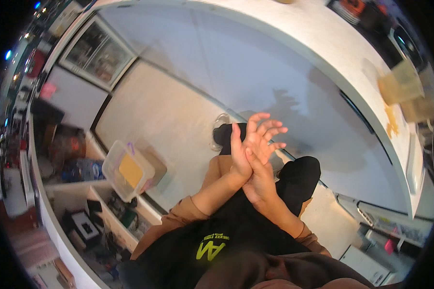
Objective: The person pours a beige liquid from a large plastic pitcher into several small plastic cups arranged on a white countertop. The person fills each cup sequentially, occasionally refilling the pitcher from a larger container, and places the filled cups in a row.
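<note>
My two hands are together above my lap. My left hand point(256, 143) is open, palm towards me, its fingers spread and slightly bent and its thumb stretched out. Nothing lies in its palm. My right hand point(260, 179) is closed round the base of my left hand, the thumb pressing near the left wrist. The other right fingers are mostly hidden behind the left hand. Below the hands is a black apron point(178, 248) with yellow-green print, worn over brown sleeves. Both hands are apart from every other object.
A clear plastic container point(112, 166) with something yellowish stands to the left, beside wooden compartments point(112, 212) full of assorted items. A white counter point(318, 24) curves along the far right, bearing a translucent tub point(401, 84) and a brown spill point(392, 123). A glass-fronted cabinet point(99, 50) is far left.
</note>
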{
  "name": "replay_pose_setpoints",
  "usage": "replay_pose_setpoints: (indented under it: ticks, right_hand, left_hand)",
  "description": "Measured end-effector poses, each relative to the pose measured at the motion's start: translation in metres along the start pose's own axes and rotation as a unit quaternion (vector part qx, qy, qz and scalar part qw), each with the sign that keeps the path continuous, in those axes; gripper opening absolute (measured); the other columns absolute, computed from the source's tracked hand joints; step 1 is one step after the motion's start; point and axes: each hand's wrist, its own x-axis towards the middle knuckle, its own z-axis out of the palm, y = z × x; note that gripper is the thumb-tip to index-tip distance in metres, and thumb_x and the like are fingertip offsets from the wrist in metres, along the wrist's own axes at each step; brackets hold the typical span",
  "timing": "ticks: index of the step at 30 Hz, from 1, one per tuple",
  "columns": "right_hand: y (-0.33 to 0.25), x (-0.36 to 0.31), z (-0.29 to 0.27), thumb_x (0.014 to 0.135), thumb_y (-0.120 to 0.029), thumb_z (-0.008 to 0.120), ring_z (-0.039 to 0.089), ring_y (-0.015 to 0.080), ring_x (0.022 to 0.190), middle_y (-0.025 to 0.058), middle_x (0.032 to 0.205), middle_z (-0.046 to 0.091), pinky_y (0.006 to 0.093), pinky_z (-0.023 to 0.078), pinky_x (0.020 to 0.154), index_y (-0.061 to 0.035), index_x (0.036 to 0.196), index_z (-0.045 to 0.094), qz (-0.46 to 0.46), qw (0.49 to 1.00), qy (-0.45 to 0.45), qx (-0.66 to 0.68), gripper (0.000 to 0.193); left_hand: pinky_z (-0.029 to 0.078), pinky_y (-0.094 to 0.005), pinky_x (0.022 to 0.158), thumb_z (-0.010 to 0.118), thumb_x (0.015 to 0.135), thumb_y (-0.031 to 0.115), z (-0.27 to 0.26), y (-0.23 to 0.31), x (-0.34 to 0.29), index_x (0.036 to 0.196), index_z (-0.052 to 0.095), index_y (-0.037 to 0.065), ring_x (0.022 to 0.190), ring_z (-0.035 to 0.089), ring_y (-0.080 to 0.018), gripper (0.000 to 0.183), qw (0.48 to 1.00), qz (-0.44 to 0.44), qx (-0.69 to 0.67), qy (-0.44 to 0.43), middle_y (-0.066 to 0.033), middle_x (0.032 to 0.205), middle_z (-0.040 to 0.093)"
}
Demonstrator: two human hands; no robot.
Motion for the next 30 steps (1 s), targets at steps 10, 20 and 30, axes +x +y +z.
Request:
replay_pose_setpoints:
  ticks: [10,20,30]
  right_hand:
    - [0.0,-0.013,-0.03,0.088,-0.002,0.059,0.052,0.0198,0.12,0.008,0.128,0.05,0.0363,0.047,0.098,-0.0058,0.141,0.033,-0.007,0.997,-0.064,-0.038,0.059]
    - [0.0,-0.012,-0.022,0.084,-0.003,0.053,0.05,0.0161,0.117,0.0078,0.124,0.048,0.0328,0.045,0.094,-0.0032,0.141,0.033,0.082,0.992,-0.094,-0.038,0.06]
    - [-0.008,-0.009,-0.074,0.081,-0.002,0.063,0.052,0.0214,0.119,0.0114,0.128,0.044,0.0362,0.048,0.094,-0.0033,0.137,0.031,0.017,0.9,-0.141,-0.413,0.064]
  left_hand:
    - [0.038,-0.0531,0.102,0.024,0.09,0.075,-0.014,-0.009,-0.004,0.144,0.03,0.016,0.131,0.038,-0.034,0.081,0.984,0.024,-0.119,-0.128,-0.0154,0.141,0.042]
    - [0.042,-0.0529,0.095,0.028,0.09,0.074,-0.003,0.005,-0.019,0.139,0.034,0.016,0.124,0.042,-0.0336,0.077,0.996,0.073,-0.021,-0.048,-0.0171,0.132,0.046]
    - [0.042,-0.0505,0.096,0.038,0.09,0.069,-0.017,0.023,-0.029,0.137,0.035,0.014,0.127,0.042,-0.0338,0.072,0.984,0.047,0.141,-0.097,-0.0174,0.134,0.044]
